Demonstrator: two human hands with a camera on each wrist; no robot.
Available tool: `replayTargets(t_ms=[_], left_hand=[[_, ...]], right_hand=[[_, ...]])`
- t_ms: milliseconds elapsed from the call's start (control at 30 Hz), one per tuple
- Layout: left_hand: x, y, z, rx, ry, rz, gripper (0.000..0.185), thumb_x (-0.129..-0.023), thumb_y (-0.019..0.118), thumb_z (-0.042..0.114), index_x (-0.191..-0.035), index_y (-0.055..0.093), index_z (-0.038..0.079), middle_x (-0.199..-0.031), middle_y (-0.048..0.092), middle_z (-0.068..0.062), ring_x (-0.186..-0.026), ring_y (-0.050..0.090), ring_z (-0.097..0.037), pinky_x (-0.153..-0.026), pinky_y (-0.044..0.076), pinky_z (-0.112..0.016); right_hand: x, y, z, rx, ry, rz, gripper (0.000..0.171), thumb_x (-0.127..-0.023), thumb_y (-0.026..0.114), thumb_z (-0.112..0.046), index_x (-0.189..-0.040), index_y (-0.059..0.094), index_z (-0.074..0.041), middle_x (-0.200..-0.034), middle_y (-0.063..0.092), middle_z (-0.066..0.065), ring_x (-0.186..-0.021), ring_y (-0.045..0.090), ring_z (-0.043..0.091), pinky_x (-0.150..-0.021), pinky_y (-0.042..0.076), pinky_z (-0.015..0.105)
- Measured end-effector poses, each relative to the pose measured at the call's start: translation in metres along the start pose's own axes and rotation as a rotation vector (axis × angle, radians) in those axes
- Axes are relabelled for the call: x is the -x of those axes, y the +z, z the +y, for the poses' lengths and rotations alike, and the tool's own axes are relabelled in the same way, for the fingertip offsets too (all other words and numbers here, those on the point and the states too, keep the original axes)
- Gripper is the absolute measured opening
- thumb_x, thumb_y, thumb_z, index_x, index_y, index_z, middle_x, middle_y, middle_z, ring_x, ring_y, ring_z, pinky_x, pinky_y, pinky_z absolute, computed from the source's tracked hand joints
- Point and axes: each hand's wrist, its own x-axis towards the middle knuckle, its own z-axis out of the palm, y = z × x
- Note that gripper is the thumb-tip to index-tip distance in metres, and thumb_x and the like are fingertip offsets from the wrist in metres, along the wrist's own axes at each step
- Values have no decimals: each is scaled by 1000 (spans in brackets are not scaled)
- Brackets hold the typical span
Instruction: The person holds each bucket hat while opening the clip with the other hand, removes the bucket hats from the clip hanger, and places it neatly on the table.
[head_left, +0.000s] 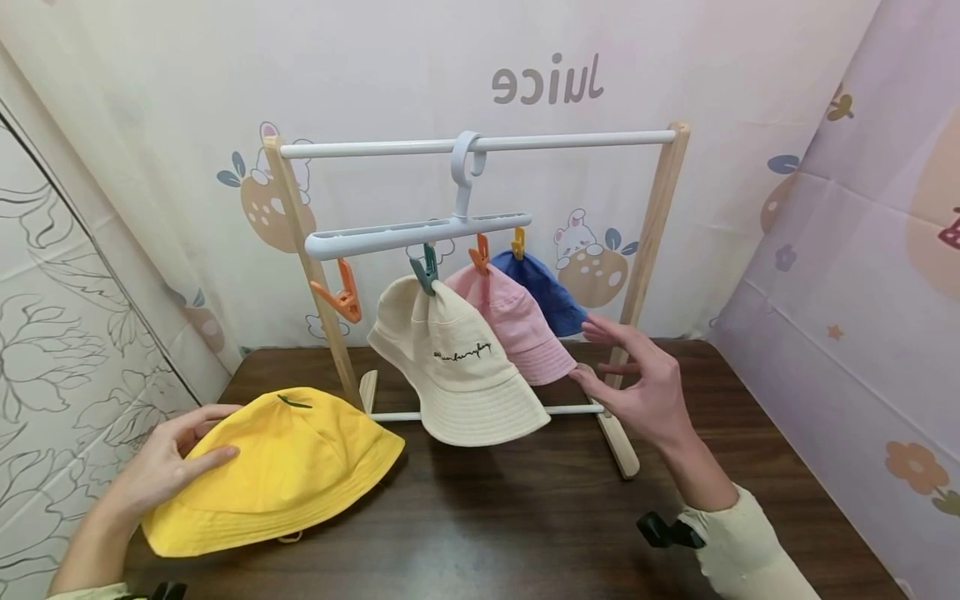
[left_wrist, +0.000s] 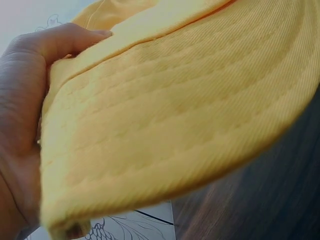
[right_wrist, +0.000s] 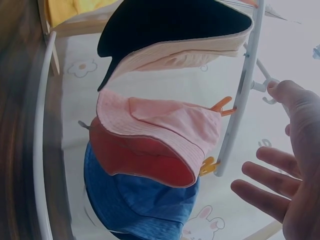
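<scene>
Left grip (head_left: 168,467) on yellow hat (head_left: 292,467), fingertips hidden under brim.

The head camera looks forward and down from above at the dark table (head_left: 525,517) and the small hat rack (head_left: 480,143). The left wrist camera is very close under the yellow hat (left_wrist: 190,115) (it fills the frame). The right wrist camera looks up from beside the hanging pink hat (right_wrist: 165,122), which the head view shares.
</scene>
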Motion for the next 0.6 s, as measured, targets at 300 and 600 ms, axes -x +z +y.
replayTargets(t_ms=[300,600], left_hand=[[-3,2,-2,17,37,-21,47,-98,74,-12,-141,70,6,-100,79,17,-76,73,-3,-64,61,-26],[-6,3,-7,-14,29,-22,46,-98,76,-9,-141,70,7,-98,79,17,-74,72,-4,-62,60,-26]], right_hand=[[0,1,-3,-56,14,-5,80,-77,91,15,-151,69,-4,-138,79,24,-125,71,-11,-77,63,13],[0,1,-5,-98,33,-16,79,-77,90,18,-151,67,0,-139,77,28,-126,72,-10,-76,64,14]])
